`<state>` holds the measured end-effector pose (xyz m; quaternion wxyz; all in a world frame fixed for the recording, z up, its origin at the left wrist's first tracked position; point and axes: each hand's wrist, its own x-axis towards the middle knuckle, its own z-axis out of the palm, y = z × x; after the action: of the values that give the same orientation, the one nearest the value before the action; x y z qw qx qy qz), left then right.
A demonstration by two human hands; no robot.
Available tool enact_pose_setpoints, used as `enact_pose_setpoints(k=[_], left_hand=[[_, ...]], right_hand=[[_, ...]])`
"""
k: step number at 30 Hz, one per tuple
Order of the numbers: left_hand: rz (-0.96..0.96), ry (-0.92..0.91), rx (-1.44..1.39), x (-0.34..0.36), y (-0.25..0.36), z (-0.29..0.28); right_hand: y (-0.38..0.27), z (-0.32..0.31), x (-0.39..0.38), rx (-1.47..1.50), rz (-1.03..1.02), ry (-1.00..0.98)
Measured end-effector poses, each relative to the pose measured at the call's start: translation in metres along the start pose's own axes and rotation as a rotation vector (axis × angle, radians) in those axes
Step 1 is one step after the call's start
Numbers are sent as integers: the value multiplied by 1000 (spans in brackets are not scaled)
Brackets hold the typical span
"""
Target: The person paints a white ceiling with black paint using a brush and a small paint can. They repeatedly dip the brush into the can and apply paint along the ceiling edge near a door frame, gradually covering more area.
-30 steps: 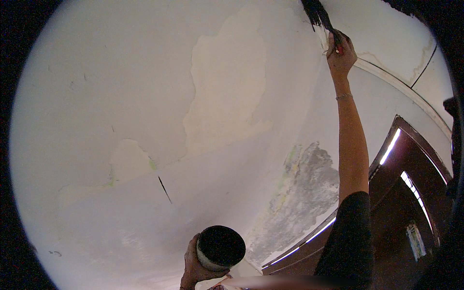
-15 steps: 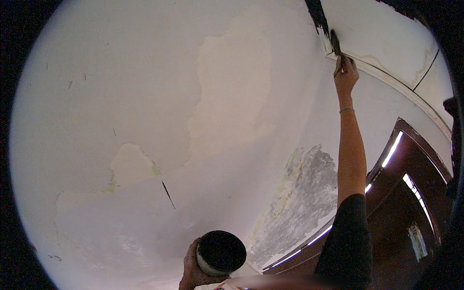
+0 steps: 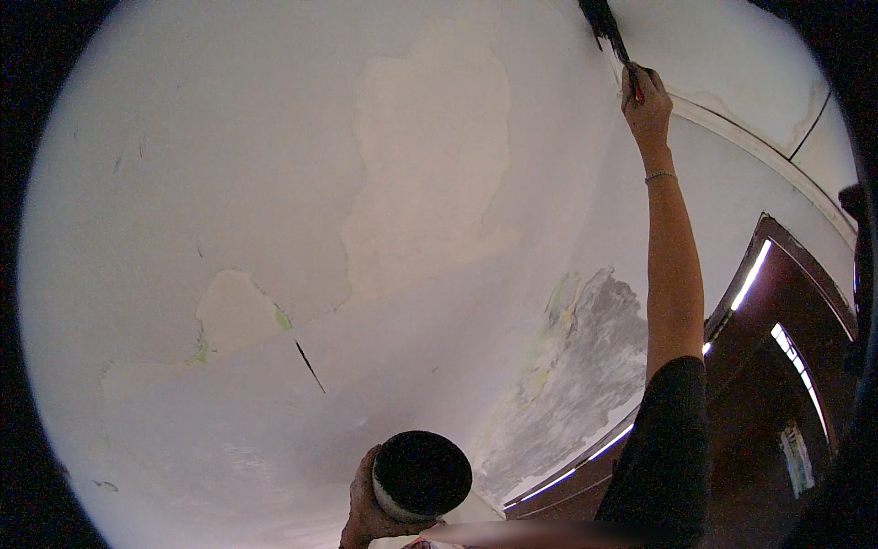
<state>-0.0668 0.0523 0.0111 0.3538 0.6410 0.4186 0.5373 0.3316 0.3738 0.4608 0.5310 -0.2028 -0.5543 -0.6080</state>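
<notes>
At the lower middle my left hand is wrapped around a round paint container whose inside looks black. My right arm reaches up to the top right, where my right hand grips a paintbrush by its handle. The brush end lies against a black painted strip on the pale trim in the corner between wall and ceiling. Dark bristles and black paint merge there, so the exact tip is hard to make out.
The pale wall has peeled, patched areas and a bare grey patch near my right forearm. A light moulding curves along the ceiling edge. At the lower right stands a dark brown wooden door or shutter with bright gaps.
My right hand has moved slightly up with the paintbrush, further along the black strip. My left hand and the container stay nearly in place, while the view has shifted a little.
</notes>
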Motion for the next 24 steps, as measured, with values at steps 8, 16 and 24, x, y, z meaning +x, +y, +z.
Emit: enact_pose_setpoints(k=[8,16,24], left_hand=[[-53,-3,5,1,-4,0],[-266,-9,121,6,-11,-1],[-205,94,-46,-8,-20,2]], right_hand=[[13,-7,-34,-21,268,-158],[-12,-12,34,84,-118,130],[26,5,-46,-28,66,-141]])
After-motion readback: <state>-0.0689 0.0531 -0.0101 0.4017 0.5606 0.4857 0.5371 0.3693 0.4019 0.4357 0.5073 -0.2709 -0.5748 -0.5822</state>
